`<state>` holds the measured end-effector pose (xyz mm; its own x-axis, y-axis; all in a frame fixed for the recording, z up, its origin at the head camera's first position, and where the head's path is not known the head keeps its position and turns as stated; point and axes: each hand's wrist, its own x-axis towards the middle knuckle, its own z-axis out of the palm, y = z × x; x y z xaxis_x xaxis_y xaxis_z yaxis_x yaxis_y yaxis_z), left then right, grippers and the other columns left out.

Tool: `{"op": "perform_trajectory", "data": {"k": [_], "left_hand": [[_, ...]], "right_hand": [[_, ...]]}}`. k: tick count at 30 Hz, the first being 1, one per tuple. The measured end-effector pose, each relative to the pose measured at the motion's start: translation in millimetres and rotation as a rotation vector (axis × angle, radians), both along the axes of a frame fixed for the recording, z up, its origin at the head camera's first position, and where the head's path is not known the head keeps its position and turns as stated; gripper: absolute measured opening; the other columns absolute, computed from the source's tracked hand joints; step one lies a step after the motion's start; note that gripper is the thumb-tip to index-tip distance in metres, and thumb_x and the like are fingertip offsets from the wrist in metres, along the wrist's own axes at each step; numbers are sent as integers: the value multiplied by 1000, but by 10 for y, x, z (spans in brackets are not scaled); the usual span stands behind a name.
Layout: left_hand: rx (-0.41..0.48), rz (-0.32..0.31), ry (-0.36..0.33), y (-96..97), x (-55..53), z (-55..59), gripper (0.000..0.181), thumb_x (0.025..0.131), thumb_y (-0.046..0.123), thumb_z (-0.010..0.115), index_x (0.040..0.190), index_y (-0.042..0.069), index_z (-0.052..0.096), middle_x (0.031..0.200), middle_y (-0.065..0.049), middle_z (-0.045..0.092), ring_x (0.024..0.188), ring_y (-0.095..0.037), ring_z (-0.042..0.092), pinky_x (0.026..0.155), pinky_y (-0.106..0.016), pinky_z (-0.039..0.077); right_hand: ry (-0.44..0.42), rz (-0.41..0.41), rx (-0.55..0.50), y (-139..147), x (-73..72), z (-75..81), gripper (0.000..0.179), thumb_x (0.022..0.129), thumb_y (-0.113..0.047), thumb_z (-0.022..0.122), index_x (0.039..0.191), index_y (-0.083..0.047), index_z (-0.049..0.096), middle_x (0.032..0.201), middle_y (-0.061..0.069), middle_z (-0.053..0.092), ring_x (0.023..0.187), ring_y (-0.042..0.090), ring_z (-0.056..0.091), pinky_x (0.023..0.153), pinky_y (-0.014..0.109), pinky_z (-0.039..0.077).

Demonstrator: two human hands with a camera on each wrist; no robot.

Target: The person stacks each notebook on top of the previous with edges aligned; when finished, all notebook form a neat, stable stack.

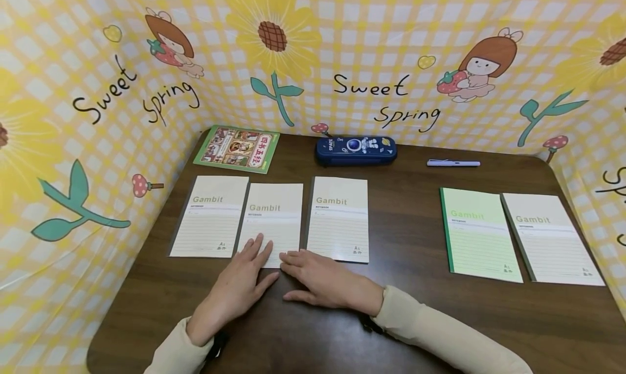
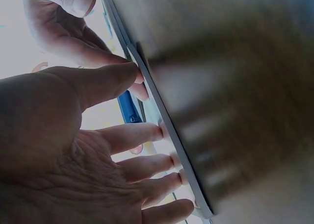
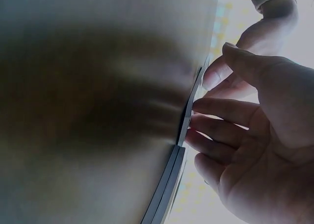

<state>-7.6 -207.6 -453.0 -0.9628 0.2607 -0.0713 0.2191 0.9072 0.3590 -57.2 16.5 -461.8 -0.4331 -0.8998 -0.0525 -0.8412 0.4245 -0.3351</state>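
Observation:
A cream Gambit notebook [image 1: 275,211] lies in the middle of three on the left half of the table. My left hand [image 1: 239,281] rests on its lower left part, fingers stretched out. On its lower right edge lie the fingertips of my right hand [image 1: 318,280], the hand pointing left with the thumb apart. In the left wrist view the fingertips of the left hand [image 2: 113,150] touch the notebook's thin edge. The right wrist view shows the right hand [image 3: 245,136] against that edge. Cream notebooks stand on either side, a left one [image 1: 210,216] and a right one [image 1: 338,219].
A green book [image 1: 237,148] with pictures lies at the back left. The navy pencil case [image 1: 356,151] and a lilac pen [image 1: 453,163] lie along the back. At right are a green notebook [image 1: 479,235] and another cream notebook [image 1: 552,238]. Patterned cloth surrounds the table.

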Motion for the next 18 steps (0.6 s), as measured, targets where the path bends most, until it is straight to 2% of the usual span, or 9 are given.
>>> {"op": "perform_trajectory", "data": {"k": [7,13,18], "left_hand": [[29,6,-17,-6,56,13,66,100,33,72,151,-3,51,161,-30,41,150,-50,40,117,-67,39],[120,66,-56,-84,18,21,64,102,35,68,151,-1,52,160,-26,45,149,-46,43,115,-65,42],[206,147,15,-186,-1,90,55,102,27,69,146,-4,56,151,-26,56,140,-44,54,113,-64,45]], "right_hand": [[-27,-8,-6,14,49,5,63,107,-50,53,152,-6,53,165,11,44,152,26,45,126,39,37],[-209,-93,-79,27,34,26,62,107,-46,56,155,-8,49,166,8,43,154,22,42,124,40,40],[-311,-174,-183,61,19,10,64,107,-41,59,158,-6,44,166,10,42,153,20,42,124,40,40]]}}
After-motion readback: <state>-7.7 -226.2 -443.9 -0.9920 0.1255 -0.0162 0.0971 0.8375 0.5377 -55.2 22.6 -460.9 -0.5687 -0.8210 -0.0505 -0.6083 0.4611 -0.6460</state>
